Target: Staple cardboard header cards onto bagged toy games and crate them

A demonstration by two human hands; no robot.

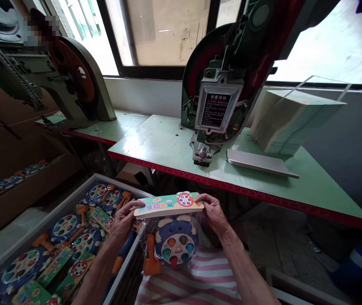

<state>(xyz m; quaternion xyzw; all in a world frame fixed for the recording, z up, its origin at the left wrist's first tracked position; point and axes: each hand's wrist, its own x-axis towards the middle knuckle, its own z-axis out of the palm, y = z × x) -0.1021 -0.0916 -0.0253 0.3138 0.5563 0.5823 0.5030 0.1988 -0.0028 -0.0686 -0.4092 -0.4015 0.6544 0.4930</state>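
Left hand and right hand are pinching opposite ends of the header card; the bagged toy is hanging light and crinkly, so the stiff card appears the soundest hold.

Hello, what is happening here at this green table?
A person holds a clear plastic bag with a blue round toy game over the lap. The left hand and the right hand grip the two ends of its colourful cardboard header card. At the left, a grey tray is full of similar bagged toys. On the green table stand a green press machine and a stack of pale cards.
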